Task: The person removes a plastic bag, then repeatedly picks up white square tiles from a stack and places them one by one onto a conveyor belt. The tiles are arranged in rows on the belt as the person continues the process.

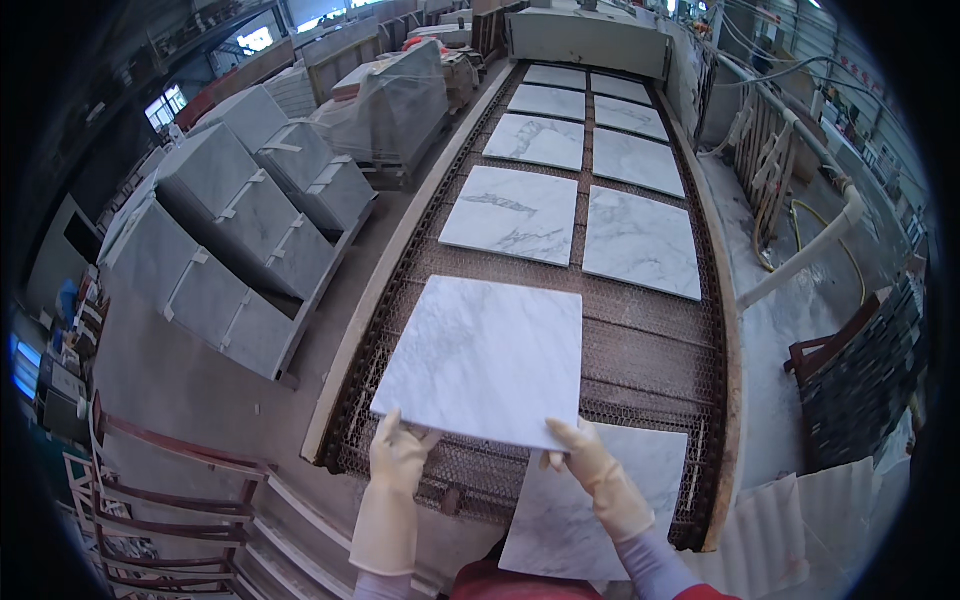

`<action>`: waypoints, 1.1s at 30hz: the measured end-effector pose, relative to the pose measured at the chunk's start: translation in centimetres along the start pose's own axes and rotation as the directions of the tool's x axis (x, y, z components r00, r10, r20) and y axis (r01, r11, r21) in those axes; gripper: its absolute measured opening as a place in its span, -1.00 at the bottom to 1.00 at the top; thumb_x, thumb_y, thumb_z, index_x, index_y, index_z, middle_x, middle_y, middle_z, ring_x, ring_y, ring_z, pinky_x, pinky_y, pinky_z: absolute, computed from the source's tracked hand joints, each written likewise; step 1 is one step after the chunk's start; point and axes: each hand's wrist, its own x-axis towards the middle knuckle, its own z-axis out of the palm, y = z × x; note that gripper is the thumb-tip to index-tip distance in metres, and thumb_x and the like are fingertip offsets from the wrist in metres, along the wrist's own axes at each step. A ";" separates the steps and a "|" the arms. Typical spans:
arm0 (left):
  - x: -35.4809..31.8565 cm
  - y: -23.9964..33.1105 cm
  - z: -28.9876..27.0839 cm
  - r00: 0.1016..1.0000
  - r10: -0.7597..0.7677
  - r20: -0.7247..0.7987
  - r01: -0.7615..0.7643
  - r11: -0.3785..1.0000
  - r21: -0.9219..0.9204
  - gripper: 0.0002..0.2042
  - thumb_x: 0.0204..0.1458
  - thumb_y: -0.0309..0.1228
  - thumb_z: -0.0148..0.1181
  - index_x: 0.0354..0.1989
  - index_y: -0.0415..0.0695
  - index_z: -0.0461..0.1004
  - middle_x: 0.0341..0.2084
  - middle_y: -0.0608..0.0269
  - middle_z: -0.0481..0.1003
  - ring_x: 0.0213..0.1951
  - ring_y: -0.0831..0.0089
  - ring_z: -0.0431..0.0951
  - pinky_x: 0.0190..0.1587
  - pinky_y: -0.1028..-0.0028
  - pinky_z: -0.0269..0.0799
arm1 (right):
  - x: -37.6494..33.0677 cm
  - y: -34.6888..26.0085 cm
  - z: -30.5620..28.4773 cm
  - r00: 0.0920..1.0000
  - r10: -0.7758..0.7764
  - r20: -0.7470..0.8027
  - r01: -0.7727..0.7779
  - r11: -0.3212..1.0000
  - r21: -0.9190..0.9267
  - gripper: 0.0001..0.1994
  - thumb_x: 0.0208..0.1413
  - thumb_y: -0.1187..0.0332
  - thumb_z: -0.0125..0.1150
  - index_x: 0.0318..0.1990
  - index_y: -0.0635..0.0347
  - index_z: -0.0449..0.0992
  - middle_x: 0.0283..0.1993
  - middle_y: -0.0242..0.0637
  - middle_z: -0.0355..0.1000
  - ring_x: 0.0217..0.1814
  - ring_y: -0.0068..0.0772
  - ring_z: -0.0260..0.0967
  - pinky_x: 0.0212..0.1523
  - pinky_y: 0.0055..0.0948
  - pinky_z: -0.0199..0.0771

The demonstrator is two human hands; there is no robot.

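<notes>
Both forearms come up from the lower edge in pale rubber gloves. The left hand grips the near left corner of a white marble tile, fingers curled over its edge; the right hand pinches the near right corner, thumb on top. The tile is held flat above the near end of the mesh conveyor, its near edge tipped slightly left. Under the right hand a second tile lies on the conveyor. Farther along the conveyor, more tiles lie in two rows. Left of the conveyor stand strapped stone stacks.
</notes>
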 end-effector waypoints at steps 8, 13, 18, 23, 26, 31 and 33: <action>7.6 1.1 -2.7 0.999 0.005 -0.048 -0.009 0.997 -0.083 -0.60 0.12 -0.46 0.01 0.14 -0.25 0.19 0.09 -0.06 0.25 0.17 -0.02 0.26 0.25 -0.07 0.20 | 6.6 0.7 1.5 0.986 0.158 -0.052 -0.160 0.986 -0.034 -0.64 0.18 0.07 0.13 -0.21 0.26 0.44 -0.61 -0.37 0.36 -0.65 -0.55 0.29 -0.58 -0.57 0.32; 10.4 0.7 -2.7 0.963 0.042 -0.266 -0.027 0.998 0.062 -0.64 0.18 -0.39 -0.07 0.12 -0.28 0.23 0.06 -0.03 0.33 0.12 0.04 0.35 0.23 0.00 0.25 | 7.9 0.1 1.4 0.943 0.318 -0.100 -0.327 0.940 -0.093 -0.56 0.15 0.05 0.19 -0.13 0.33 0.43 -0.45 -0.29 0.41 -0.56 -0.51 0.33 -0.51 -0.52 0.43; 12.5 0.5 -3.3 0.938 0.030 -0.347 0.004 0.995 0.098 -0.66 0.23 -0.40 -0.19 0.13 -0.27 0.24 0.06 -0.06 0.37 0.11 0.03 0.39 0.19 0.00 0.31 | 7.4 -1.2 2.9 0.901 0.329 -0.284 -0.396 0.890 -0.225 -0.46 0.11 0.01 0.22 -0.07 0.41 0.40 -0.20 -0.02 0.50 -0.30 -0.34 0.48 -0.24 -0.39 0.53; 12.4 -0.6 -3.3 0.911 -0.018 -0.412 0.056 0.995 0.082 -0.66 0.21 -0.43 -0.19 0.11 -0.34 0.24 0.07 -0.15 0.34 0.13 -0.05 0.36 0.15 -0.05 0.34 | 4.9 2.9 -1.2 0.813 -0.566 -0.138 0.141 0.422 -0.896 -0.58 0.03 0.20 0.26 -0.02 0.28 0.44 -0.17 -0.10 0.51 -0.16 -0.18 0.46 -0.11 -0.28 0.41; 12.5 -1.7 -3.5 0.893 0.003 -0.450 0.028 0.998 0.063 -0.64 0.20 -0.45 -0.19 0.12 -0.37 0.21 0.09 -0.18 0.32 0.14 -0.07 0.34 0.16 -0.02 0.34 | 3.9 2.2 -3.5 0.686 -0.721 0.095 0.151 0.014 -0.988 -0.61 -0.04 0.32 0.28 -0.03 0.27 0.45 -0.24 -0.16 0.49 -0.20 -0.17 0.42 -0.15 -0.27 0.40; 11.2 -1.5 -1.1 0.928 -0.001 -0.374 0.050 0.991 0.121 -0.50 0.26 -0.25 -0.31 0.23 -0.41 0.09 0.21 -0.18 0.19 0.26 -0.01 0.22 0.27 0.03 0.19 | 3.1 3.7 -6.4 0.631 -0.740 0.233 0.285 -0.058 -0.957 -0.60 -0.10 0.38 0.29 -0.04 0.29 0.45 -0.27 -0.17 0.48 -0.25 -0.13 0.40 -0.20 -0.21 0.40; 10.8 -1.3 -0.7 0.932 0.000 -0.361 0.043 0.993 0.112 -0.49 0.26 -0.23 -0.28 0.25 -0.38 0.07 0.24 -0.16 0.16 0.27 0.00 0.19 0.27 0.01 0.18 | 2.9 3.4 -6.1 0.608 -0.753 0.253 0.274 -0.099 -0.956 -0.60 -0.09 0.38 0.29 -0.05 0.29 0.45 -0.28 -0.16 0.49 -0.26 -0.12 0.40 -0.23 -0.21 0.40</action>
